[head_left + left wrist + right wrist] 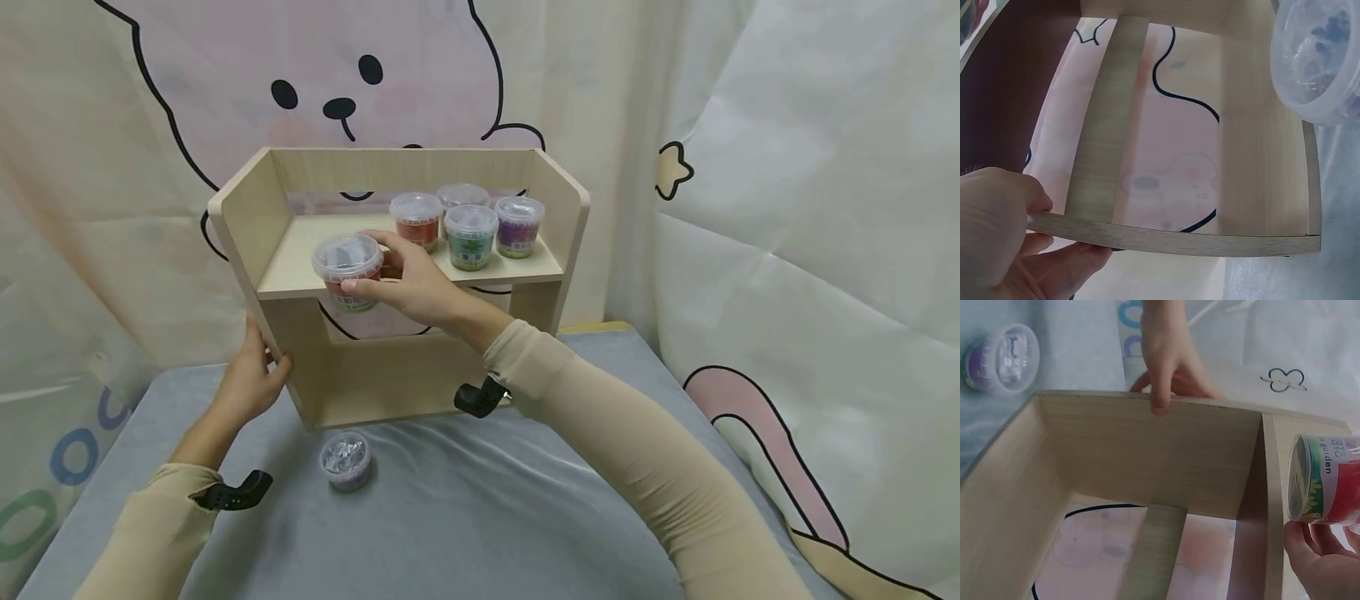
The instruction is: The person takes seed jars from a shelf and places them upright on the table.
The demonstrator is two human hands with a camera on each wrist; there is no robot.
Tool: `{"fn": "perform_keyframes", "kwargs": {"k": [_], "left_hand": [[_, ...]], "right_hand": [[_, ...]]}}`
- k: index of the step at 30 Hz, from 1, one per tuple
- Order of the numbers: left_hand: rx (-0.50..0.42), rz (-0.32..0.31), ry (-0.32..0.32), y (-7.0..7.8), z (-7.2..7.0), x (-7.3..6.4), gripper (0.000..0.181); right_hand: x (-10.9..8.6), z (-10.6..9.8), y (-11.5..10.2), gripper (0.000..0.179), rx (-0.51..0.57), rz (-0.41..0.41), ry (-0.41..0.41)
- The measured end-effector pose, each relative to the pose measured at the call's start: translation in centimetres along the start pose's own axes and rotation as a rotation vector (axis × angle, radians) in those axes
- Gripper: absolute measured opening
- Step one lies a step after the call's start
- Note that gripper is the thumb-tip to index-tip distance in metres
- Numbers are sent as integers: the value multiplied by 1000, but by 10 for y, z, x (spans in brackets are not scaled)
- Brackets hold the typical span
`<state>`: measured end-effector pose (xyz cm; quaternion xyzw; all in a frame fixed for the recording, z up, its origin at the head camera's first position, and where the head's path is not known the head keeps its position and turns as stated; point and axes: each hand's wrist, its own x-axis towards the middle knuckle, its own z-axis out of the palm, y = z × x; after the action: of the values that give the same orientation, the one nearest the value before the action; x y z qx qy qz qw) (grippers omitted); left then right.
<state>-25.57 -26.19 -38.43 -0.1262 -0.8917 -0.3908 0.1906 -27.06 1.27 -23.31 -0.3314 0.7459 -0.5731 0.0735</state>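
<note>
Gripping a red-labelled cup (347, 268), right fingers (393, 244) half-curled, left fingers (1072, 264) pinching the shelf (257, 221), rear cup (461, 194) mostly hidden, colour uncertain.

Cup (347, 265) is red-labelled; shelf (397, 379), pale wood-grained; tablecloth (465, 517), greyish blue.

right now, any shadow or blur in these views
Head: soft shadow on the grey cloth beside the left sleeve; left wrist: purple tub washed out and soft; right wrist: "garden" readable on the red-labelled tub, purple tub hazier.
</note>
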Motion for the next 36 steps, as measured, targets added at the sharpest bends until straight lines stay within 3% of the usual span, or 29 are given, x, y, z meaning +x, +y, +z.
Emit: {"fn": "perform_keyframes", "kwargs": {"k": [5,12,18,28,36], "left_hand": [[31,-7,23,0,1,-3,83],[46,4,18,2,3,-6,84],[65,-7,11,3,1,-3,84],[58,-24,1,4,0,-3,82],[59,-19,6,5,0,-4,85]], "right_hand": [[-16,0,10,65,14,-54,-40],[-40,-1,30,66,44,-32,-82],[-51,-3,38,67,27,-23,-68],[-66,4,64,69,106,97,-107],[-76,10,91,67,91,112,-165]]}}
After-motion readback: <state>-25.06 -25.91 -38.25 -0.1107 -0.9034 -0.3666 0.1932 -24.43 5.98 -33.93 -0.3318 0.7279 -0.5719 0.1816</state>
